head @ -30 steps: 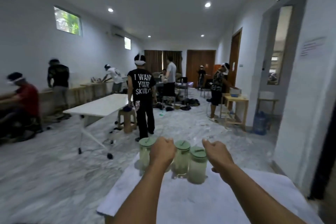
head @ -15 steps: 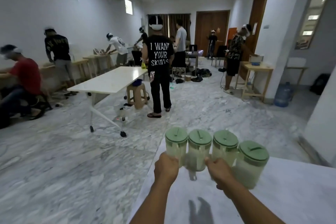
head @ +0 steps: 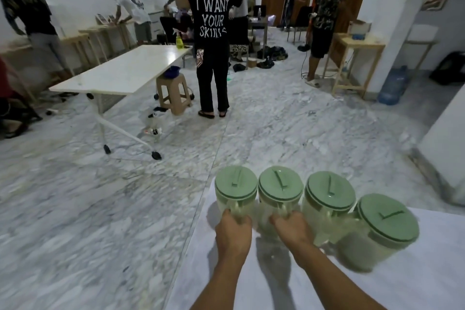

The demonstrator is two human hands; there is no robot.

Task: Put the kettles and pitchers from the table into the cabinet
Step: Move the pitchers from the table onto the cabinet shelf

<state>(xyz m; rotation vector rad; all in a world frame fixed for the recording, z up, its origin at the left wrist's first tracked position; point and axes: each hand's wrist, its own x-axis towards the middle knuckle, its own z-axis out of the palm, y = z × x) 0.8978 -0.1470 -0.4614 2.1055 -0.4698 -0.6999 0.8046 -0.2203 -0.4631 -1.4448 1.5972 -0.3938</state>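
Note:
Several clear pitchers with green lids stand in a row near the far edge of the white table (head: 415, 284). My left hand (head: 234, 230) is closed around the handle of the leftmost pitcher (head: 236, 185). My right hand (head: 292, 228) is closed around the handle of the second pitcher (head: 280, 187). A third pitcher (head: 329, 192) and a fourth pitcher (head: 386, 220) stand to the right, untouched. No cabinet is in view.
Marble floor lies beyond the table edge. A person in a black printed shirt (head: 212, 22) stands ahead, by a white folding table (head: 120, 75) and a beige stool (head: 173, 92). Other people work along the left wall and by wooden tables at the right. A water jug (head: 392, 85) stands far right.
The view tilted down and closer to the pitchers. Both hands went from reaching over the lids to closing around the handles of the two left pitchers.

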